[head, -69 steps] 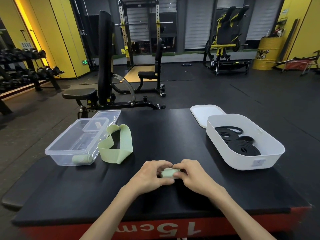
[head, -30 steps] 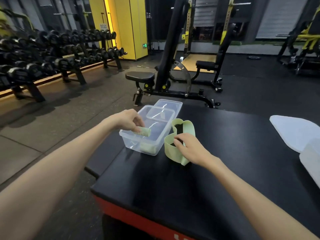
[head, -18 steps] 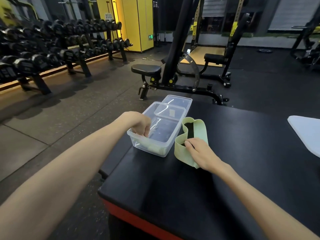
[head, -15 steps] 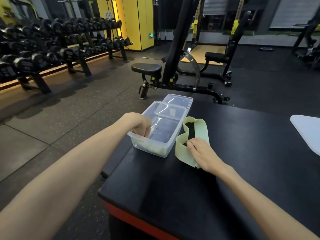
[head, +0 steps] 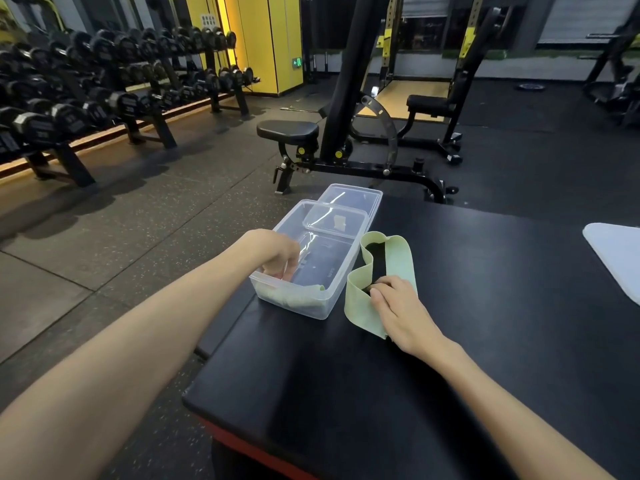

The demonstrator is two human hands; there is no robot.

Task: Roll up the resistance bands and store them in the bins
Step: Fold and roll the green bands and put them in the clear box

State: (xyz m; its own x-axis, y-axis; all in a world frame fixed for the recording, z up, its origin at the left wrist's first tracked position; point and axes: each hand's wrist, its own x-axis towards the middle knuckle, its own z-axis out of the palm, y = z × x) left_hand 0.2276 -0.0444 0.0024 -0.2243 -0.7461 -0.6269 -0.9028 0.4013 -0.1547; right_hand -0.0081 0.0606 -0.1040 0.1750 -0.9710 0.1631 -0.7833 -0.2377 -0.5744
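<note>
Reaching into the bin, taking hold of the next band.

From the head view: dipping the left hand (head: 277,252) into the near end of the clear bin (head: 343,278), fingers curled downward behind the wall; cannot tell whether gripping anything. Inside, at that near end: rolled green bands (head: 301,296). Pinching the near fold of the loose green band (head: 360,306), just beside the bin, with the right hand (head: 398,306). Could nudge the light bin off the close left edge by catching its wall while lifting out; could let a roll spring open if set down slack. Working on a matte black table (head: 381,375) with a red front edge, in a gym: dumbbell rack (head: 69,109) left, bench (head: 287,131) behind, speckled rubber floor, white lid (head: 616,251) far right.
</note>
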